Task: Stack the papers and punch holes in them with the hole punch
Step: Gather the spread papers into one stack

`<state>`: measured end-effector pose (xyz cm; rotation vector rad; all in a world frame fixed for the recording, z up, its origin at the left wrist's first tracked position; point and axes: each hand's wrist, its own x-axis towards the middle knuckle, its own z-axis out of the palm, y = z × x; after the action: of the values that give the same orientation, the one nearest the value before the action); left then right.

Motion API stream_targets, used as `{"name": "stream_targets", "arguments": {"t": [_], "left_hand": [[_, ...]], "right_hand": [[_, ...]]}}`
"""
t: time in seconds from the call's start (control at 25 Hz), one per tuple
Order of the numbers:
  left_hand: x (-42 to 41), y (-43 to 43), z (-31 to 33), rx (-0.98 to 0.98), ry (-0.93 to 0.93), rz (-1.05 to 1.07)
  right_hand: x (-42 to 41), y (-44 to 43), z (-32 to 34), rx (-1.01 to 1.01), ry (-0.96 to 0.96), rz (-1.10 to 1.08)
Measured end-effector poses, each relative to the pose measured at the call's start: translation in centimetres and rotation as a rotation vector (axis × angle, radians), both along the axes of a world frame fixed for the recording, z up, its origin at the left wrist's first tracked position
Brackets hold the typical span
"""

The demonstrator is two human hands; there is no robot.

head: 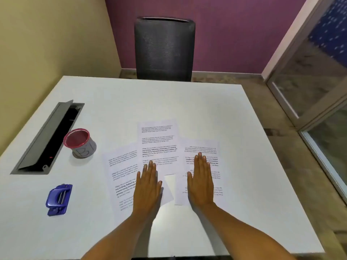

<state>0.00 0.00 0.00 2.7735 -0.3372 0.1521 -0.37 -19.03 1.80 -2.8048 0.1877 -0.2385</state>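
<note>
Three printed sheets lie spread on the white table. The left sheet is tilted, the middle sheet lies farther back, and the right sheet is turned upside down. My left hand rests flat, fingers straight, where the left and middle sheets overlap. My right hand lies flat on the right sheet. A blue hole punch sits at the table's near left, apart from both hands.
A red-rimmed cup with handwriting on it stands left of the papers. Behind it an open cable tray is sunk into the table. A dark chair stands at the far edge. A glass partition is on the right.
</note>
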Motion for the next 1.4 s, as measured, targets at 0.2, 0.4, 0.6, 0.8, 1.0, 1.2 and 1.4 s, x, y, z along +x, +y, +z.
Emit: {"name": "stream_targets", "arguments": {"t": [0.2,0.4,0.6,0.8,1.0,1.2,1.4], "left_hand": [[-2.5,0.5,-3.1,0.019,0.247,0.073],[-2.9,0.6,-3.7,0.124,0.244,0.053],[-2.6,0.4,-3.3,0.137,0.254,0.07],[-2.8,0.4,-3.7,0.152,0.25,0.102],[-2.8,0.3,-4.2,0.121,0.244,0.117],[-2.8,0.3,-4.6,0.109,0.238,0.124],[-2.8,0.5,-4.8,0.103,0.257,0.117]], "right_hand": [[-2.4,-0.5,-3.9,0.015,0.146,-0.028],[-3.7,-0.7,-6.1,0.033,0.212,-0.016],[-3.5,-0.5,-5.6,0.187,0.119,-0.054],[-0.7,-2.9,-3.5,0.352,0.054,-0.611],[0.0,-5.4,-2.5,0.275,0.225,-0.676],[1.1,-6.3,-1.7,0.312,0.251,-0.679],[1.7,-6.9,-0.9,0.545,0.298,-0.786]]}}
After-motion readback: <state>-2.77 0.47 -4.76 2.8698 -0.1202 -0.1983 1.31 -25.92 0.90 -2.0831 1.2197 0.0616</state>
